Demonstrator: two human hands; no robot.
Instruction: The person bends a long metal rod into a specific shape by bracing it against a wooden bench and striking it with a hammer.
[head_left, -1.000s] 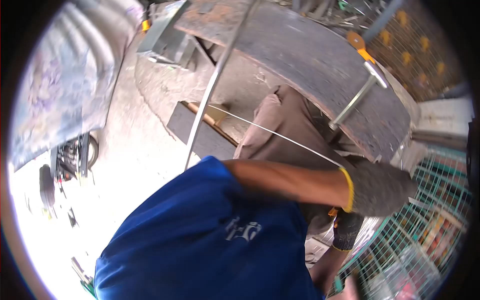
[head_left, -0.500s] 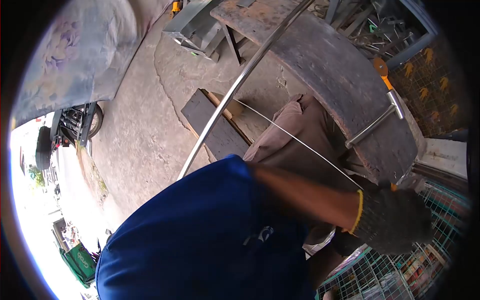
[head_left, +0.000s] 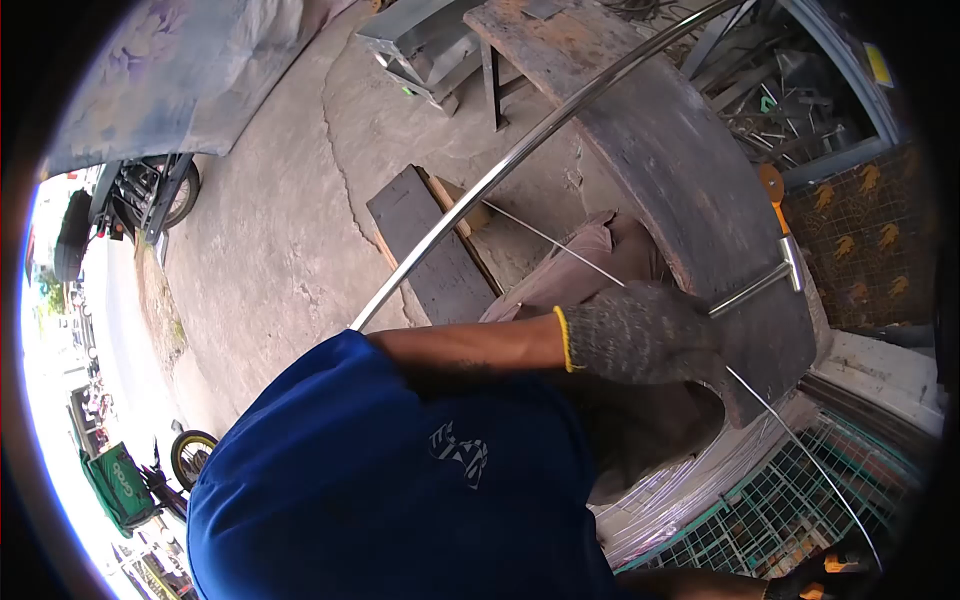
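Note:
My left hand (head_left: 645,335), in a dark knitted glove with a yellow cuff, is closed around a thin metal wire (head_left: 800,445) in front of my knees. One length of the wire runs from the glove up-left over a trouser leg. The other length curves down to the lower right, where my right hand (head_left: 815,578) shows only in part. Dark and orange patches are at that hand, which looks closed; what it grips is too dark to make out. The wire's end lies against or very near it.
A long shiny metal tube (head_left: 480,190) crosses the view. Beyond my legs stands a worn dark bench (head_left: 690,150) with a metal hammer (head_left: 790,265) on it. Green wire mesh (head_left: 770,520) lies lower right, a dark board (head_left: 430,240) on the floor, and a motorcycle (head_left: 165,195) stands far left.
My left hand has moved up-left from the lower right, along the wire. My right hand now shows at the lower right corner, with a length of wire stretching between both hands.

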